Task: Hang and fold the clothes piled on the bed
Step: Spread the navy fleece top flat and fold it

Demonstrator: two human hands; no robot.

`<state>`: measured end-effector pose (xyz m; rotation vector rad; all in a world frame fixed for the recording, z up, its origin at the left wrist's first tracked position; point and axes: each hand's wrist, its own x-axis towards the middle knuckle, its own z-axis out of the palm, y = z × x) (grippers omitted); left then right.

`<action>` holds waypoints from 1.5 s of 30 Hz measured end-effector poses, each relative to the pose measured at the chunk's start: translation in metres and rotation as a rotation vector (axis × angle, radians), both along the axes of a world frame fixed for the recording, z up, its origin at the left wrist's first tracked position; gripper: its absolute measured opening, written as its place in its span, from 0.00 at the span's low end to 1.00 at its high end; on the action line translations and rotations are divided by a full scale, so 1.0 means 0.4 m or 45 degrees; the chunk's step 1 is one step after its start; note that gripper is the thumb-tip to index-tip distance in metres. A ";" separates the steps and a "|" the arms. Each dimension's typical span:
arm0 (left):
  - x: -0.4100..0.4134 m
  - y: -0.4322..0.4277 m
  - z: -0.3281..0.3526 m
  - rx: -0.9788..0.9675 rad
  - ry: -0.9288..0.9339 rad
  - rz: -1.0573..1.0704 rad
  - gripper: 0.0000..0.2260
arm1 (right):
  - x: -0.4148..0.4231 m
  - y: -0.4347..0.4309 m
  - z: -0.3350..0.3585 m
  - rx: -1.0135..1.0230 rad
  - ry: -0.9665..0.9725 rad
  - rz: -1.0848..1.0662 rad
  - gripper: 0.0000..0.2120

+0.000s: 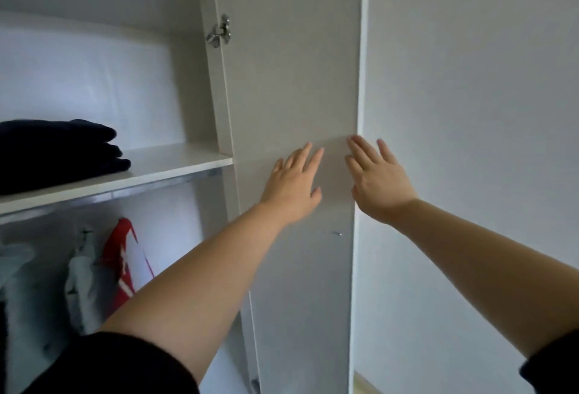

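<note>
White wardrobe shelf (pixel 175 163) with folded dark clothes (pixel 59 152) at its left end.

Folded navy clothes (pixel 59 150) sit stacked on the wardrobe shelf (pixel 175 161) at nine o'clock; a red-and-white garment (pixel 125 262) and pale garments (pixel 80 280) hang below, towards eight.

One view — worn on my head, wide-angle, facing forward at the wardrobe door (pixel 291 80), close: my left grip (pixel 294 180) and right grip (pixel 379 180) reach it.
</note>
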<state>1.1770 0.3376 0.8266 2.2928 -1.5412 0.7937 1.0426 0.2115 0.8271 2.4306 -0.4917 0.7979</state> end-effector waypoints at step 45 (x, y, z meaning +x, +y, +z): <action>-2.296 -1.215 -0.797 0.315 0.195 -0.943 0.36 | -2.384 -0.888 -0.744 0.574 -0.078 -1.098 0.39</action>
